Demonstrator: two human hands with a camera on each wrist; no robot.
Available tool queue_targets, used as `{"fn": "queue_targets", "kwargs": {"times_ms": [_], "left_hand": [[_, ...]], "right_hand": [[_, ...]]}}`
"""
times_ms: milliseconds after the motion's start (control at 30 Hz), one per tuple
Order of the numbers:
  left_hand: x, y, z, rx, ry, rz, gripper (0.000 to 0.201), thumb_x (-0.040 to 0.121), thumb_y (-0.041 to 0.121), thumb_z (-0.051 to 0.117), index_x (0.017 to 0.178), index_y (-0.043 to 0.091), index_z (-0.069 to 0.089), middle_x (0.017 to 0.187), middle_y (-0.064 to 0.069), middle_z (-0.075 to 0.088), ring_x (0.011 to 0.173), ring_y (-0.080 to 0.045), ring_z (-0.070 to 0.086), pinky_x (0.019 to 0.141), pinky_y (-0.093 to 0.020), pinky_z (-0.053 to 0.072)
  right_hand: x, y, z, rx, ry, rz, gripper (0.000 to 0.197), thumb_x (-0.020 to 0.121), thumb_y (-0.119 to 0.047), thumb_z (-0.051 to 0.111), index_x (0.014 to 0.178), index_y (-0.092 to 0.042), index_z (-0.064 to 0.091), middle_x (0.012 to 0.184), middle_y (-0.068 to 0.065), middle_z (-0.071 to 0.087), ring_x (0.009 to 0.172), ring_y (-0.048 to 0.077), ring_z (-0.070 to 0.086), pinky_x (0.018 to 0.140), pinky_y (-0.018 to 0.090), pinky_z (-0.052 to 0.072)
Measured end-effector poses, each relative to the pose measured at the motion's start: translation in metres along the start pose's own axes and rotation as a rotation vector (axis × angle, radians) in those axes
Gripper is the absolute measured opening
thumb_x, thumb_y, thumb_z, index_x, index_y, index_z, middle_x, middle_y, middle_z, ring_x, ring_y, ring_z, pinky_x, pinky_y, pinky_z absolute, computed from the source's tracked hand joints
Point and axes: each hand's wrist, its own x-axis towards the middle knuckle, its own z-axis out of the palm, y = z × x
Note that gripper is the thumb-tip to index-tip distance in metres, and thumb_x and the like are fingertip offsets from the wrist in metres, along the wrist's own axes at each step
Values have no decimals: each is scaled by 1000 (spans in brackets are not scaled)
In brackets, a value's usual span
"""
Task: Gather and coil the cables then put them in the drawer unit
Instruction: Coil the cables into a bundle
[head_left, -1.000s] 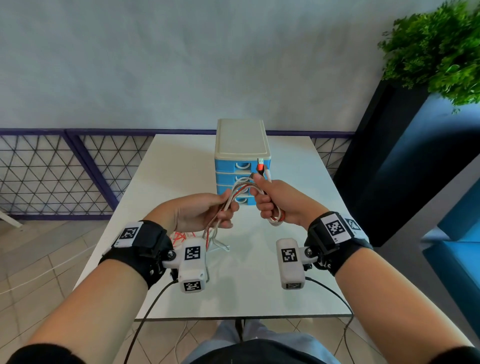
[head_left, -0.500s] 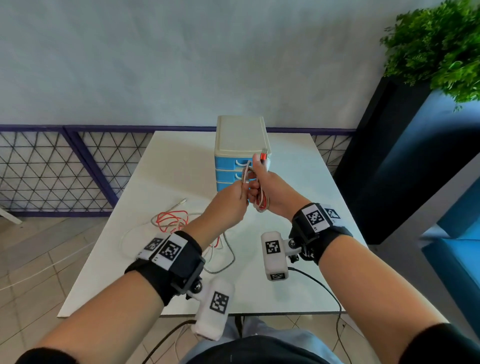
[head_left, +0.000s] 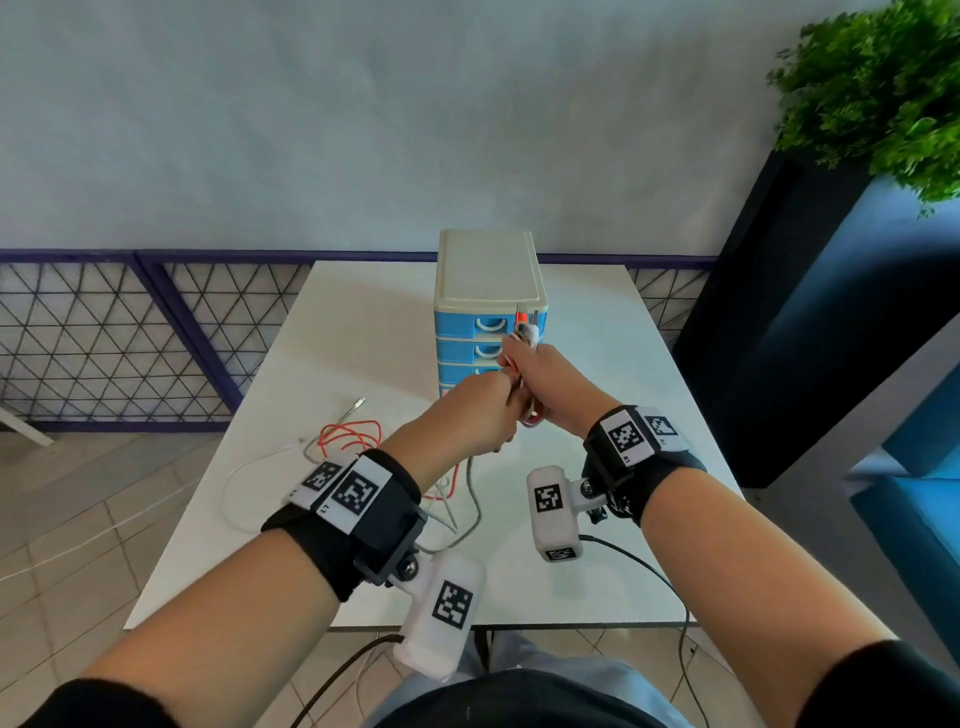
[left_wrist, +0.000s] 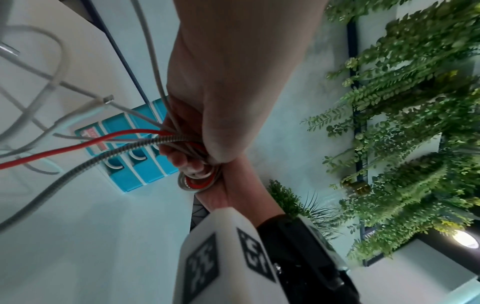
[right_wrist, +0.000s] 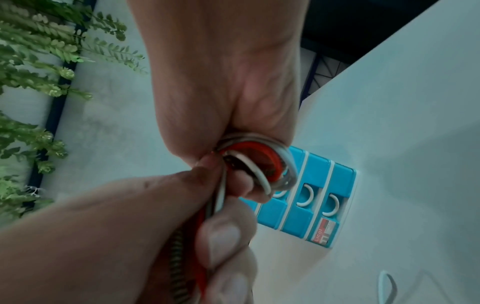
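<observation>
My right hand (head_left: 540, 379) grips a small coil of red, white and grey cables (head_left: 535, 415) in the air just in front of the drawer unit (head_left: 488, 270). Cable plugs (head_left: 524, 325) stick up above its fist. The left hand (head_left: 483, 405) presses against it from the left and grips the loose strands beside the coil. In the left wrist view a red cable (left_wrist: 78, 146) and a braided grey cable (left_wrist: 78, 170) run from that fist down to the table. The right wrist view shows the coil (right_wrist: 257, 164) in the right hand (right_wrist: 226, 72), with the left fingers (right_wrist: 223, 232) pinching the strands.
Slack lengths of red and grey cable (head_left: 348, 436) and a white cable (head_left: 249, 467) lie on the white table (head_left: 363, 322), left of my arms. The blue drawers (right_wrist: 306, 214) are all closed. A dark planter with greenery (head_left: 872, 104) stands to the right.
The left hand has risen from lower left to meet the right hand, its wrist rolled over. Both hands have lifted the bundle closer to the drawer unit, and the coil is tighter.
</observation>
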Motion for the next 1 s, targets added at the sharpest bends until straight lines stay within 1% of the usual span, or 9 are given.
{"fn": "queue_targets", "kwargs": {"times_ms": [100, 233, 333, 433, 533, 667, 800, 900, 1000], "left_hand": [[-3, 3, 3, 198, 26, -26, 24, 96, 19, 36, 116, 11, 47, 98, -9, 63, 79, -25, 57, 69, -38, 49], [-11, 10, 8, 358, 125, -27, 32, 94, 11, 40, 126, 7, 40, 109, -12, 60, 91, -30, 59, 67, -35, 37], [-14, 13, 16, 329, 163, -8, 36, 93, 8, 41, 128, 5, 35, 107, -12, 61, 81, -26, 54, 64, -33, 36], [-12, 14, 18, 180, 176, 20, 29, 93, 14, 41, 121, 8, 40, 103, -9, 64, 78, -23, 56, 64, -35, 43], [-7, 11, 8, -25, 106, 3, 21, 92, 27, 44, 106, 16, 54, 92, -6, 69, 81, -22, 65, 73, -40, 55], [-5, 4, -7, -103, -62, -34, 20, 92, 36, 47, 75, 27, 53, 65, 6, 70, 66, -9, 68, 66, -25, 50], [-1, -3, -9, -179, -201, -85, 27, 93, 33, 49, 72, 18, 59, 67, 3, 69, 70, -13, 65, 78, -30, 52], [-2, -11, -3, -139, -289, -35, 37, 96, 36, 45, 72, 15, 64, 68, 8, 64, 68, -9, 59, 73, -27, 49], [-4, -21, 7, -304, -179, 76, 34, 97, 33, 45, 74, 18, 64, 71, 10, 64, 74, -12, 58, 79, -34, 48]], "right_hand": [[-1, -1, -2, 69, -64, 34, 24, 93, -33, 54, 80, -13, 52, 58, 3, 44, 42, 13, 44, 45, 21, 35], [-4, 2, -6, 101, -137, 13, 16, 87, -21, 65, 86, -8, 55, 60, 6, 46, 49, 16, 47, 45, 23, 37], [-4, 3, -5, 101, -47, 16, 12, 87, -16, 60, 82, -9, 52, 67, 14, 49, 56, 23, 49, 54, 28, 37], [-3, 2, -2, 79, 22, 15, 13, 85, -20, 60, 88, -9, 54, 79, 17, 53, 72, 28, 53, 61, 35, 41], [-1, 3, -5, 81, 66, 12, 12, 85, -20, 61, 79, -11, 56, 66, 6, 53, 57, 23, 51, 51, 30, 40], [-2, 5, -5, 153, 23, 1, 13, 86, -16, 58, 74, -11, 57, 63, 2, 54, 45, 15, 50, 45, 25, 39], [-3, 7, 1, 429, -23, -1, 22, 94, -16, 51, 101, 1, 62, 68, 7, 55, 53, 16, 57, 51, 27, 47], [-5, 2, 0, 720, -106, -10, 30, 100, -20, 42, 95, 3, 61, 68, 6, 54, 62, 17, 57, 63, 28, 51], [-4, -3, -2, 897, -143, -2, 33, 102, -29, 41, 94, -3, 58, 61, 1, 50, 52, 11, 54, 57, 25, 53]]}}
